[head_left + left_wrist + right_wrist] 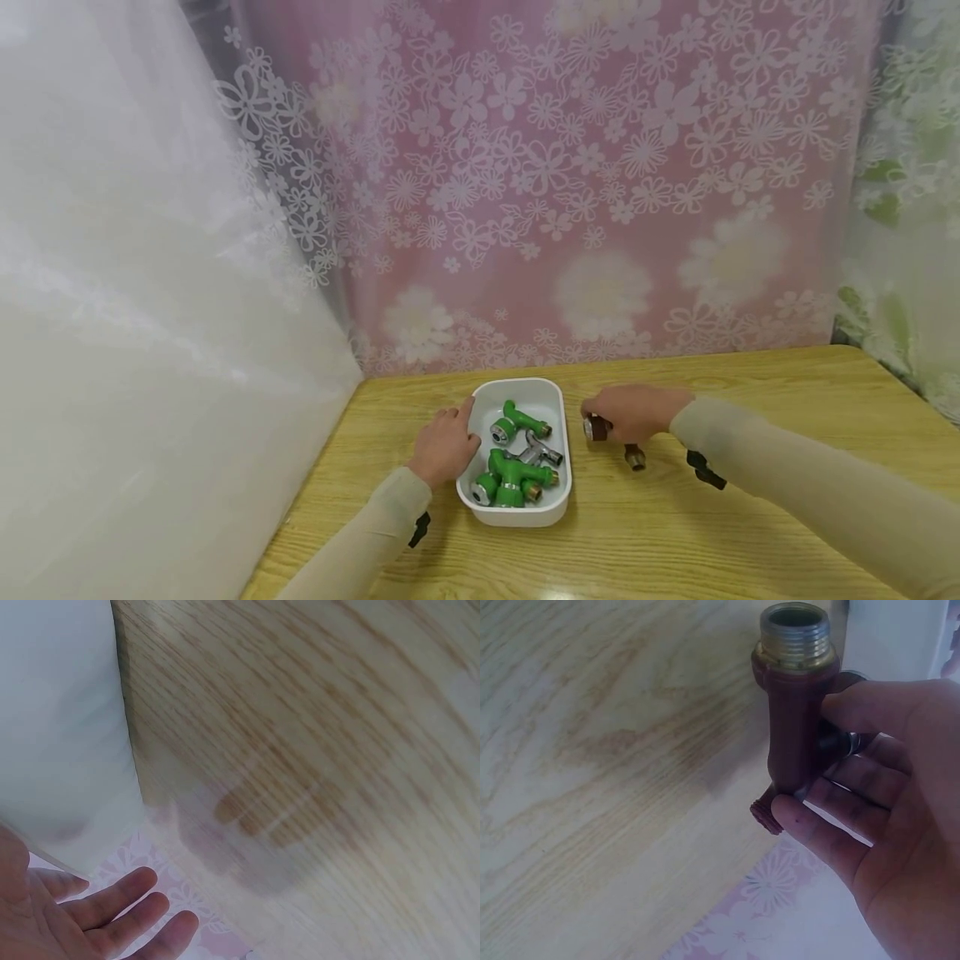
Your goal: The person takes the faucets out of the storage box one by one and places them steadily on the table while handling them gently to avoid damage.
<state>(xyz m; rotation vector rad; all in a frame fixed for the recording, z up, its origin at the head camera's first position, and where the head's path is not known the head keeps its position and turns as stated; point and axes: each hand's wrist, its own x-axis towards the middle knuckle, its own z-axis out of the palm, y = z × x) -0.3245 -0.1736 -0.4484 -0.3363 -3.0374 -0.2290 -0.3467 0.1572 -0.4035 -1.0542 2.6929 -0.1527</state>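
A white tray on the table holds several green faucets and a silver one. The left hand rests at the tray's left rim; in the left wrist view that hand has its fingers extended beside the tray's white wall. Right of the tray, the right hand grips a dark red faucet. The right wrist view shows thumb and fingers of this hand around the red faucet, whose threaded metal end points away from the palm.
The wooden table extends on both sides of the tray. Behind it hangs a pink floral curtain, with a whitish sheet on the left and a green-patterned one on the right.
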